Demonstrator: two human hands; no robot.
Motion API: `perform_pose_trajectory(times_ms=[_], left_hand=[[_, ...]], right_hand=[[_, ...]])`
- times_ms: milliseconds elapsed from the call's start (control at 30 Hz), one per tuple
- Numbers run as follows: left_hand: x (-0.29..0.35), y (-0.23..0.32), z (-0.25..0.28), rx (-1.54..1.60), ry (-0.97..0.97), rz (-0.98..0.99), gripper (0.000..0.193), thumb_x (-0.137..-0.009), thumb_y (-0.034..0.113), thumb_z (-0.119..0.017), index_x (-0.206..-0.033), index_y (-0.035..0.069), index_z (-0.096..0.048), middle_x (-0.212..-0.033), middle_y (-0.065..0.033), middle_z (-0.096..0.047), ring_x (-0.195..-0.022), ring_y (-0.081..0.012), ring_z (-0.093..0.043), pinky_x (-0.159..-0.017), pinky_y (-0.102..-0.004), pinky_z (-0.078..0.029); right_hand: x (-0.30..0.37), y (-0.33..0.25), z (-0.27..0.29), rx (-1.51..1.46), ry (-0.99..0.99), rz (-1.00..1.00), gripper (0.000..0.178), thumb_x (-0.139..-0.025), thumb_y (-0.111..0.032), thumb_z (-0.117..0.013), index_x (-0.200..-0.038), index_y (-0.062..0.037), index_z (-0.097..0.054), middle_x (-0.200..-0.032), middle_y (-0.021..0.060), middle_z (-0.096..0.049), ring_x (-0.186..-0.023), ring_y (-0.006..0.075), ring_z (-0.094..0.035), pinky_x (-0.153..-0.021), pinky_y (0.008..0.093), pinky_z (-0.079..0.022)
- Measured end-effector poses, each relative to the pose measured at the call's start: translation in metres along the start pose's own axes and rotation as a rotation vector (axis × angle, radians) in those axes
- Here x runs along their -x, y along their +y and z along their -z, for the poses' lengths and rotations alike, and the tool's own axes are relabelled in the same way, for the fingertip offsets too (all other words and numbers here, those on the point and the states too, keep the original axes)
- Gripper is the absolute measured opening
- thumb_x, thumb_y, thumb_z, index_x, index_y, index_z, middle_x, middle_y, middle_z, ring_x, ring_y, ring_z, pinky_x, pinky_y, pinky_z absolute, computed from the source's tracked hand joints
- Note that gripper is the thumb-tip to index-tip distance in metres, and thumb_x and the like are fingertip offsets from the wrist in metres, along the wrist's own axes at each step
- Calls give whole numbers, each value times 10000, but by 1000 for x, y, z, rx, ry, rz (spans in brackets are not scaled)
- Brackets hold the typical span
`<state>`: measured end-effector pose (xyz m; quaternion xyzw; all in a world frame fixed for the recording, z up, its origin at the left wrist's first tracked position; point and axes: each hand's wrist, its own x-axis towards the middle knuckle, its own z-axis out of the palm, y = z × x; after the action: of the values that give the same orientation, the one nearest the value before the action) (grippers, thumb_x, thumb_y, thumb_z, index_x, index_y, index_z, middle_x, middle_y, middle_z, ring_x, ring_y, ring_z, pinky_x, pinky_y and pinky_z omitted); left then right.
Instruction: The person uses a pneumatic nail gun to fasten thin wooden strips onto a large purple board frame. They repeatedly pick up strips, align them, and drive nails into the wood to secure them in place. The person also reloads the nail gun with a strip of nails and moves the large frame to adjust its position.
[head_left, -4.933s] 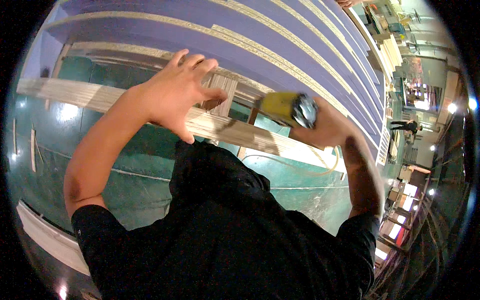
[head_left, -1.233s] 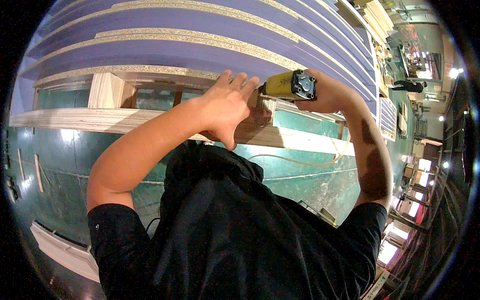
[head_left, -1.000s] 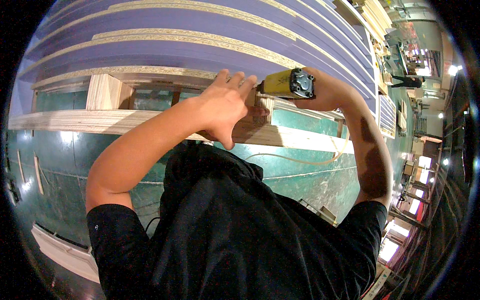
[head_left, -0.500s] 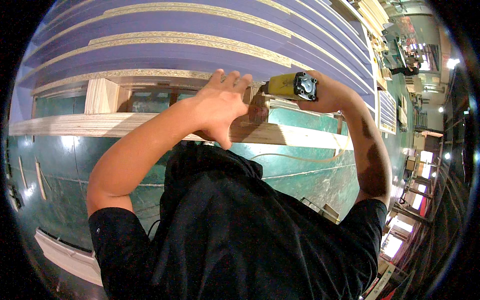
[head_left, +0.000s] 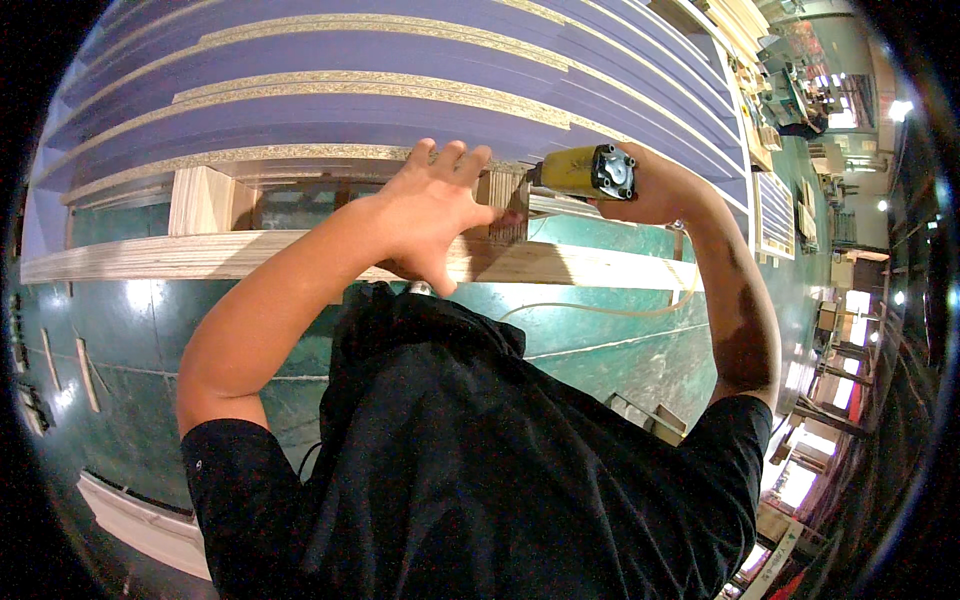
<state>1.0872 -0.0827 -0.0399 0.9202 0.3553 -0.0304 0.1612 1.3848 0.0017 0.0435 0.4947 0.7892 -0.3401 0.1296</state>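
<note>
My right hand (head_left: pixel 648 185) is wrapped round a nail gun (head_left: pixel 578 172) with a yellow body and a grey end cap. The gun's dark nose is beside the top of a short wooden block (head_left: pixel 508 205), which stands between a long plywood rail (head_left: pixel 180 256) and the chipboard-edged panels. My left hand (head_left: pixel 432 205) is spread just left of that block. Its fingers reach over the chipboard edge, and its thumb lies over the rail. Part of the rail under the left hand is hidden.
Purple-faced panels (head_left: pixel 350 58) with chipboard edges stretch across the far side. Another wooden block (head_left: pixel 200 200) sits to the left. A thin pale hose (head_left: pixel 600 318) curves over the green floor (head_left: pixel 570 350). Wood strips (head_left: pixel 88 375) lie on the floor at left.
My left hand has shifted slightly left, so more of the short block shows. The nail gun stays beside the block in my right hand.
</note>
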Motion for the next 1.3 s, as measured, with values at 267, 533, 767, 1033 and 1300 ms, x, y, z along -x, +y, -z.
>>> perform_pose_trajectory(times_ms=[267,533,767,1033,1300], left_hand=[[-3,0,-4,47,40,-16,1127,-492,544,-872,-1527,391,-454,-1621,-285,-212,-1464,-494,-245,-1139,-668,-213],[-8,3,-3,14,61,-53,1067,-521,478,-878,-1507,394,-479,-1679,-158,-199,-1497,-483,-228,-1133,-730,-216],[18,19,-3,-115,95,-69,900,-673,537,-845,-1486,378,-493,-1578,-48,-440,-1526,-347,-274,-1132,-822,-114],[187,41,-71,374,597,-214,274,-885,181,-659,-1150,154,-724,-886,-31,-665,-871,-246,-635,-896,-469,-470],[399,29,-246,784,668,200,211,-963,230,-680,-1141,128,-729,-933,-119,-730,-855,-342,-691,-768,-462,-537]], right_hand=[[63,-6,-22,-77,-84,257,467,-683,-108,-783,-1126,-61,-645,-995,176,-725,-964,363,-707,-835,430,-545],[118,-1,-98,-221,-326,331,486,-668,-96,-768,-1127,-50,-616,-1024,197,-688,-1001,436,-661,-833,498,-530],[77,58,-242,-11,-242,28,421,-752,-105,-717,-1161,-68,-621,-1041,222,-699,-992,444,-664,-805,516,-534],[40,121,-470,-276,-448,-469,477,-879,-337,-764,-1206,-13,-639,-1113,203,-705,-914,355,-704,-804,434,-566],[-42,-50,-541,-129,-308,-261,318,-818,-269,-734,-1031,-43,-662,-879,173,-653,-733,364,-641,-666,455,-530]])
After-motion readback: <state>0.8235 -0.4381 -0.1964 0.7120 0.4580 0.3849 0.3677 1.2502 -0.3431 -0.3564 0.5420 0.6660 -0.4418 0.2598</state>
